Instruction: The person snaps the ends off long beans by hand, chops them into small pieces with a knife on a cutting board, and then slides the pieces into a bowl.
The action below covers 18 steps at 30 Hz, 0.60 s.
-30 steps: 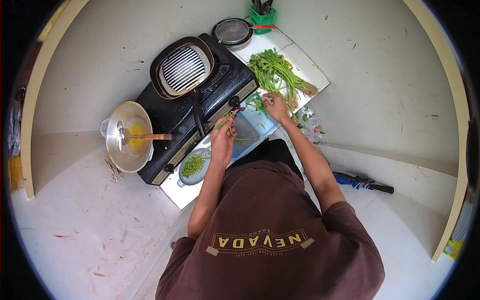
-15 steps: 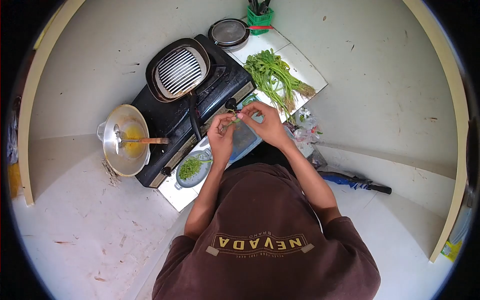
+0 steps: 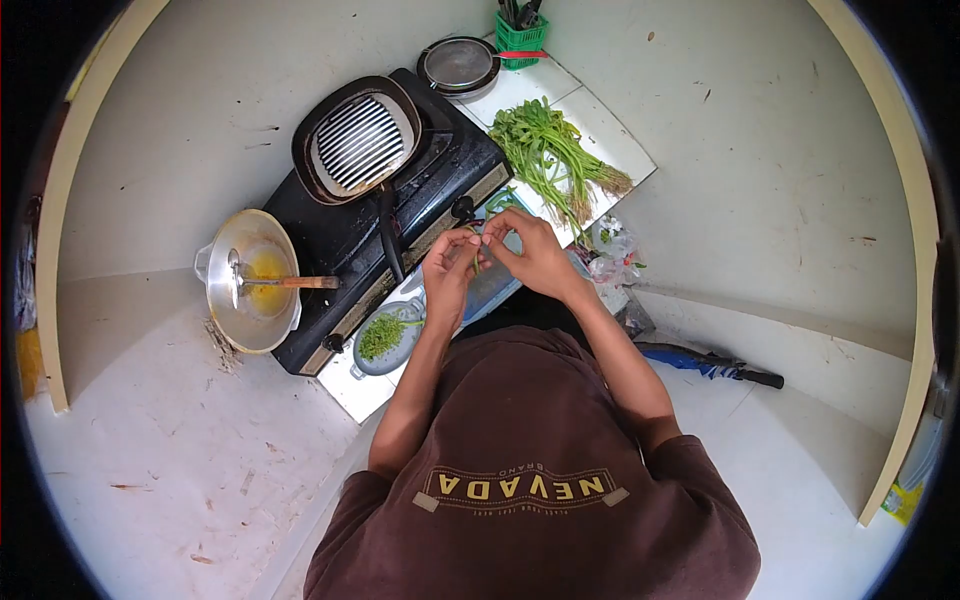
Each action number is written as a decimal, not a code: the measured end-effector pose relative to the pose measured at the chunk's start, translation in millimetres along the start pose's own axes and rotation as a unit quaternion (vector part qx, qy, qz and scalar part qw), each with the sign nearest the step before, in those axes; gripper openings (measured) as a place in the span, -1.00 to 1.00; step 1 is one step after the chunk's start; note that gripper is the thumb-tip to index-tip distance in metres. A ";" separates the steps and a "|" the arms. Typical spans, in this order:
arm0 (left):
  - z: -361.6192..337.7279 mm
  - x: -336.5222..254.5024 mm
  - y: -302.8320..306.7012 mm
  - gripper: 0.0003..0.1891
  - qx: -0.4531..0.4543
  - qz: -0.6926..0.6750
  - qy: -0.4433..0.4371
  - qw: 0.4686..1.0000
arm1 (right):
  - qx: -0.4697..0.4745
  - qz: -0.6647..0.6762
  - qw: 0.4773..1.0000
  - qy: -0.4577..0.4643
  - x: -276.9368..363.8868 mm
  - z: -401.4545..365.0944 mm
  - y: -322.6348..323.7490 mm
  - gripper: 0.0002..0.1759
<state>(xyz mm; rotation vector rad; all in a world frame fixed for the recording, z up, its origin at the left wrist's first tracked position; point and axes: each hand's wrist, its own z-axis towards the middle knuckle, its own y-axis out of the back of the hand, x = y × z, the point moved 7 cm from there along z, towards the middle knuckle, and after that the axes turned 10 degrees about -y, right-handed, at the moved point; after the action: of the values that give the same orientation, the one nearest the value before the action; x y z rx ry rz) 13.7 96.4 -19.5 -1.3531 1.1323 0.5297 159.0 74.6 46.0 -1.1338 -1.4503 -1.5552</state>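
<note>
My left hand (image 3: 447,272) and my right hand (image 3: 525,252) meet fingertip to fingertip over a blue-grey tray (image 3: 488,285). Both pinch a small green stem (image 3: 477,262), partly hidden by the fingers. Left of my left hand, a grey oval dish (image 3: 393,352) holds chopped greens (image 3: 380,337). Beyond my right hand lies a bunch of leafy greens (image 3: 545,150) with its roots pointing right.
A black stove (image 3: 340,240) bears a square grill pan (image 3: 360,140). Left is a pot (image 3: 225,300) with a wooden-handled utensil (image 3: 305,282). Behind are a strainer (image 3: 458,65) and green basket (image 3: 520,40); plastic bags (image 3: 615,265) lie right.
The fingertips of both hands have shifted slightly and drawn closer together around the stem. The surrounding objects look unchanged.
</note>
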 end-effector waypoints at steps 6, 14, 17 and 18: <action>-2.0 15.6 5.2 -0.91 -0.056 -0.118 0.052 0.990 | 0.035 -0.019 0.999 0.015 -5.6 -4.9 -7.7 -0.89; 4.0 5.2 29.1 -0.89 -0.071 -0.068 0.034 0.995 | -0.073 0.089 0.976 -0.185 -161.2 13.5 13.5 -0.89; 2.9 4.6 31.6 -0.89 -0.065 -0.045 0.035 0.996 | -0.101 0.152 0.953 -0.241 -223.2 24.3 12.8 -0.86; 3.3 3.9 32.0 -0.88 -0.063 -0.037 0.034 0.997 | -0.108 0.175 0.944 -0.259 -227.0 28.1 13.2 -0.85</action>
<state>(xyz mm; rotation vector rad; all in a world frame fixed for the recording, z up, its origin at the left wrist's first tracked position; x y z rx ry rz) -10.7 105.0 -38.8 -1.5249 1.1145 0.5122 256.1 86.8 -161.2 -1.9255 -1.3104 -1.2336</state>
